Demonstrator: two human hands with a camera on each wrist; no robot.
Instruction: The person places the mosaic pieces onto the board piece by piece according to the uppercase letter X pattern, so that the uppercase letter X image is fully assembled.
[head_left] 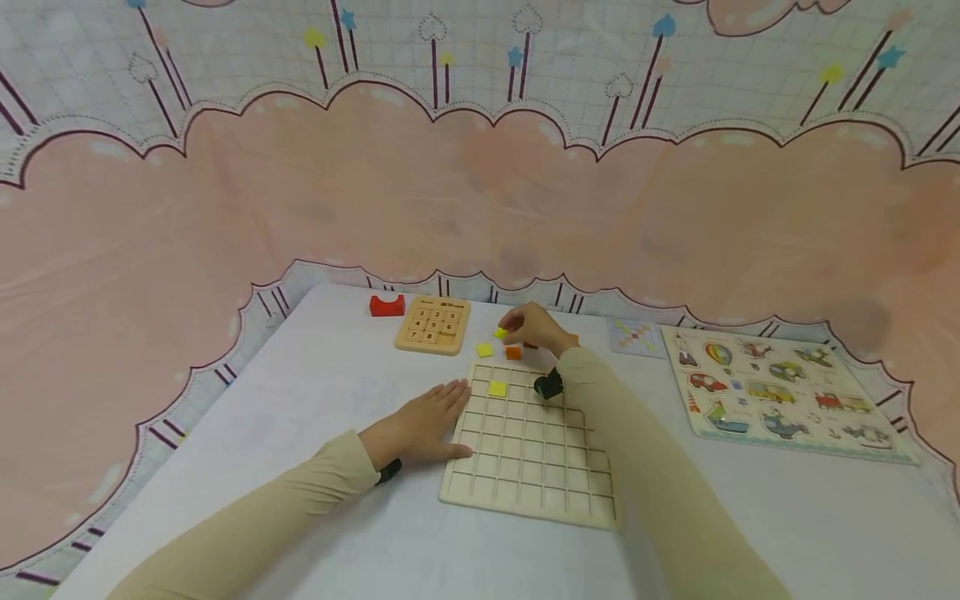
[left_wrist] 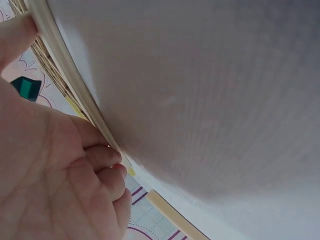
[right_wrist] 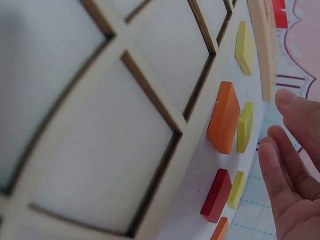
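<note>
A pale wooden grid board (head_left: 525,475) lies on the table with one yellow tile (head_left: 497,389) in a cell near its far left corner. The left hand (head_left: 426,423) rests at the board's left edge, its thumb over the rim and fingers stretched along the side. Beyond the far edge, the right hand (head_left: 534,327) reaches over loose square tiles. In the right wrist view its thumb and fingers (right_wrist: 275,175) stand apart with nothing between them. Close by are an orange tile (right_wrist: 223,117), a red tile (right_wrist: 216,195) and several yellow tiles (right_wrist: 245,127).
A wooden number puzzle (head_left: 432,325) and a red notched block (head_left: 387,307) stand at the back left. On the right lie a small patterned card (head_left: 636,337) and a picture puzzle board (head_left: 783,396). A patterned curtain (head_left: 465,200) hangs behind the table.
</note>
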